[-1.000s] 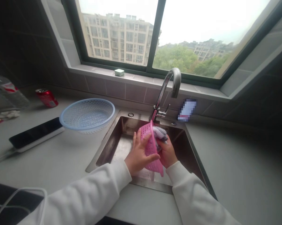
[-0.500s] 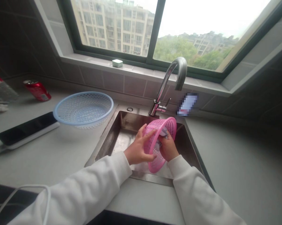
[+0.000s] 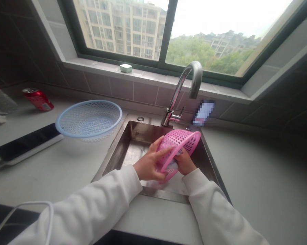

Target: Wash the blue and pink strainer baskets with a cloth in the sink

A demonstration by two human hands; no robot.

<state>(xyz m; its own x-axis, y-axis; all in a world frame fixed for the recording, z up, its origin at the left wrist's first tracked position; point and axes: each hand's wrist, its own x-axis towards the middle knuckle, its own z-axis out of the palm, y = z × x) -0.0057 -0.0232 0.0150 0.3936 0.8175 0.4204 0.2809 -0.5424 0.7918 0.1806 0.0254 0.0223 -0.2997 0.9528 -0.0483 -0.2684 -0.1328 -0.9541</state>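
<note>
A pink perforated basket (image 3: 181, 142) is held tilted over the steel sink (image 3: 133, 146), its outside turned up and toward me. My left hand (image 3: 150, 163) grips its near rim, fingers curled on the outside. My right hand (image 3: 184, 162) is tucked under and inside the basket, closed on a grey cloth that is mostly hidden by the pink wall.
A curved tap (image 3: 186, 85) rises behind the sink. A light blue basket (image 3: 88, 119) sits on the counter at left, with a black-and-white flat device (image 3: 28, 143) in front and a red can (image 3: 38, 99) behind. A small green-white box (image 3: 125, 68) rests on the windowsill.
The pink basket has turned from edge-on with the cloth showing to bottom-up and flatter, now covering the cloth. Both hands stayed on it, rotating it over the sink.
</note>
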